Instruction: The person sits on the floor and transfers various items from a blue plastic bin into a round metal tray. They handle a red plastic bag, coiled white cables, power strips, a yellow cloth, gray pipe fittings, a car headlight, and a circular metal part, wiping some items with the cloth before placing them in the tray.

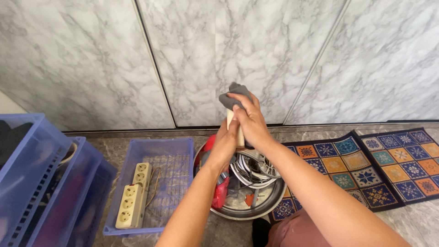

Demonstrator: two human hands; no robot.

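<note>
I hold both hands raised together above the metal bowl, in front of the marble wall panels. My left hand is wrapped around the lower part of a pale wooden handle, fingers closed on it. My right hand is clamped over a grey cloth pressed against the top end of the same handle. The two hands touch each other along the handle. What sits at the handle's upper end is hidden by the cloth; I cannot tell its shape.

Below the hands, the metal bowl stands on the floor, partly on a patterned mat. It holds coiled white cables and a red tool, mixed closely together. Just left of the bowl is a shallow blue tray with two cream power strips lying end to end. Two deeper blue crates stand further left.

Risk assessment, as judgement:
- The cloth covers my right-hand contact; it could slide on the wood and loosen the grip.
- If the handle drops, it would fall straight into the bowl and strike the cables or the red tool.
- The bowl straddles the mat edge, so an impact may tip or shift it.
</note>
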